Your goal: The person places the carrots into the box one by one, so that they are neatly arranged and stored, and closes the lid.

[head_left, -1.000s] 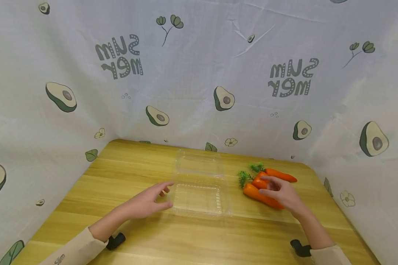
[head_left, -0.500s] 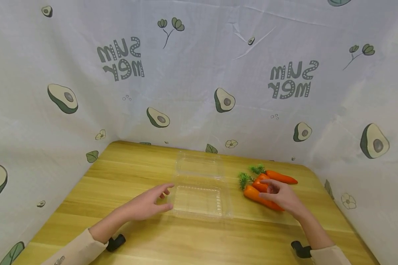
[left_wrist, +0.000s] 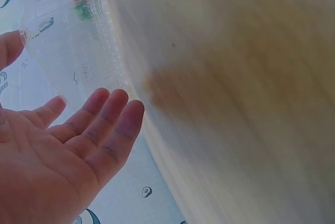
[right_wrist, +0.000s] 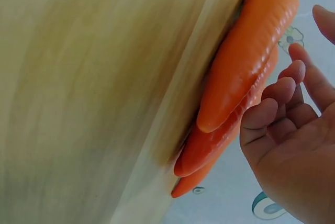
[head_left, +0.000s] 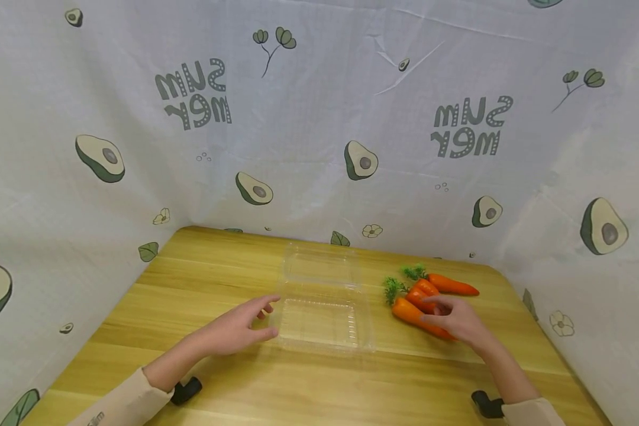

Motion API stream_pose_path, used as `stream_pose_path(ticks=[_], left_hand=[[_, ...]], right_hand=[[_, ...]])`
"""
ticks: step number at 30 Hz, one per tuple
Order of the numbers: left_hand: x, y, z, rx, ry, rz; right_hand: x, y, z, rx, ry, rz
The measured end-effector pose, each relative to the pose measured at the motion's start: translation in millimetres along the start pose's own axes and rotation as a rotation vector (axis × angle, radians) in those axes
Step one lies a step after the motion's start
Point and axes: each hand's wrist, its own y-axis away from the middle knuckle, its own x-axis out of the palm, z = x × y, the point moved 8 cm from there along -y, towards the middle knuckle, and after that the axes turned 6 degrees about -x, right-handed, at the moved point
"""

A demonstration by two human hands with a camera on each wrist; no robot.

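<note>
Three orange carrots with green tops lie side by side on the right of the table: a front carrot (head_left: 409,313), a middle carrot (head_left: 415,294) and a back carrot (head_left: 452,284). Over the front two hovers my right hand (head_left: 460,322), fingers loosely bent, thumb apart. In the right wrist view its fingertips (right_wrist: 261,111) are beside the front carrot (right_wrist: 243,56), with nothing between them and the thumb. A clear plastic hinged box (head_left: 319,324) lies with its lid (head_left: 322,269) folded back. My left hand (head_left: 234,326) is at its left side, fingers spread and relaxed.
The wooden table (head_left: 202,254) has rounded back corners. A white cloth (head_left: 298,118) printed with avocados hangs behind it and along both sides. Black wrist mounts (head_left: 186,390) stick out below the sleeves.
My right hand has come down slightly toward the front and middle carrots. The left hand and the box stay where they were; the head view shifts a little.
</note>
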Motion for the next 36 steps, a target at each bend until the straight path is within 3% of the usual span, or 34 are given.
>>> stream_pose_path(ticks=[7,17,36], left_hand=[[0.6,-0.5,2.0,0.004,-0.001,0.002],[0.4,0.2,0.4,0.009,0.0,0.002],[0.6,1.2,-0.6,0.004,0.012,0.006]], right_hand=[[3.6,1.9,-10.6,0.082,0.053,0.029],[5.7,0.5,-15.8,0.071,0.151,0.039],[13.1,1.5,-8.5,0.062,0.152,0.113]])
